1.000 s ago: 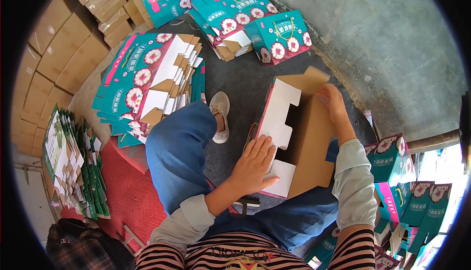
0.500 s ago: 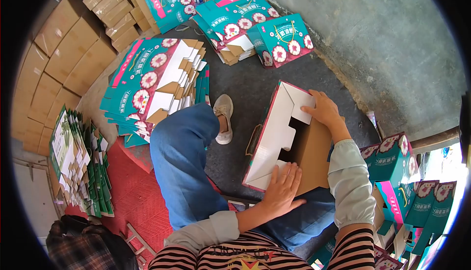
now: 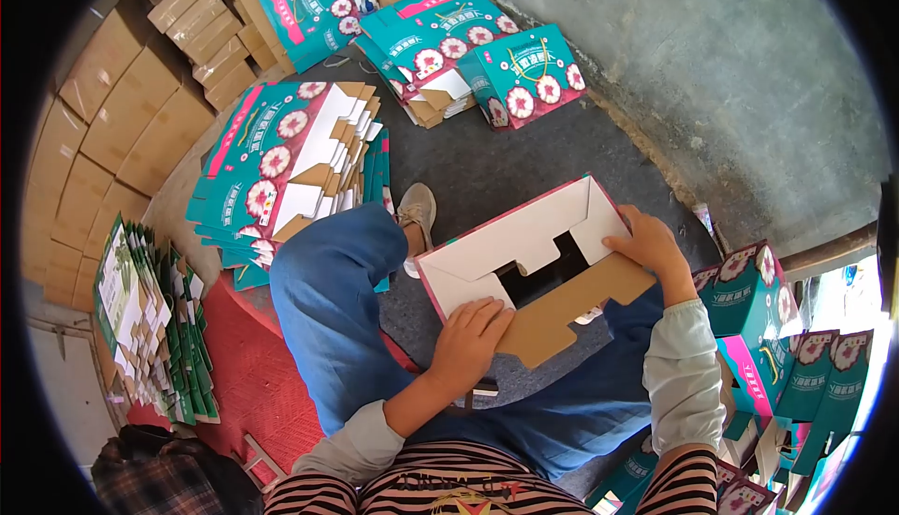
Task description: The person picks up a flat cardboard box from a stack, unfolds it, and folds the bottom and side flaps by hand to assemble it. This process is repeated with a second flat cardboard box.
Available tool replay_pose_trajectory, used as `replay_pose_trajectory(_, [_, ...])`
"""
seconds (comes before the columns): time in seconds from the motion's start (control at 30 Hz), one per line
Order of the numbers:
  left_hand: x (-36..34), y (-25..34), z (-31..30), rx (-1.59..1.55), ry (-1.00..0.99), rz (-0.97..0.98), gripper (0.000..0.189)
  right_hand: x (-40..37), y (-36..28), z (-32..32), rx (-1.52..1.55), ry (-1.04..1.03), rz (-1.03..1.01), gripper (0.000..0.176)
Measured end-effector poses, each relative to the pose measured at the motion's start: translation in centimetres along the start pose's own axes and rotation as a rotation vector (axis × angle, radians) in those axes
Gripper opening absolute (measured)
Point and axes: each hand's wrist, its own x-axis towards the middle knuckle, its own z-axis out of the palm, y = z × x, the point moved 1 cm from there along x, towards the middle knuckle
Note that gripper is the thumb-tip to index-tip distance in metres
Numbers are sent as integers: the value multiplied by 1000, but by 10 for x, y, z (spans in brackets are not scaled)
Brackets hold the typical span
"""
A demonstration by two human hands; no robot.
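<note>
Between my knees is a cardboard gift box (image 3: 501, 267) with its flap end facing up. White flaps are folded in at both ends and along the far side, leaving a dark gap in the middle. A brown flap (image 3: 576, 309) sticks out on the side nearest me. My left hand (image 3: 468, 342) grips the near left corner, fingers over the white flap and thumb hidden. At the right end my right hand (image 3: 646, 243) holds the box, its thumb on the white end flap and fingers around the outside.
Flattened teal boxes (image 3: 253, 159) are stacked at left, with more teal boxes (image 3: 440, 37) by the wall. Green-and-white folded cartons (image 3: 154, 318) stand on the left, before brown cartons (image 3: 103, 140). Made-up teal boxes (image 3: 744, 304) crowd the right. A red mat (image 3: 257, 356) lies below.
The box has turned clockwise, so its long side lies flatter across my view, and the brown flap now juts towards me. My left hand has moved left with it; my right hand shifted slightly right and down.
</note>
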Motion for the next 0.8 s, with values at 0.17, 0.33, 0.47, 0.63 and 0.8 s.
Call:
replay_pose_trajectory(0.17, [1,18,-1,-99,27,-112,57,5,19,1,15,-66,-23,61])
replay_pose_trajectory(0.33, [-3,26,11,-326,19,-456,63,12,37,-11,387,-193,203,41])
replay_pose_trajectory(0.47, [0,21,28,-286,363,-299,59,-3,26,-19,486,82,-135,35])
replay_pose_trajectory(0.63, [9,22,14,182,67,-110,51,-48,-21,-6,74,81,-520,52])
replay_pose_trajectory(0.8, [7,23,15,85,-62,-41,63,-62,-32,19,-218,67,-574,76])
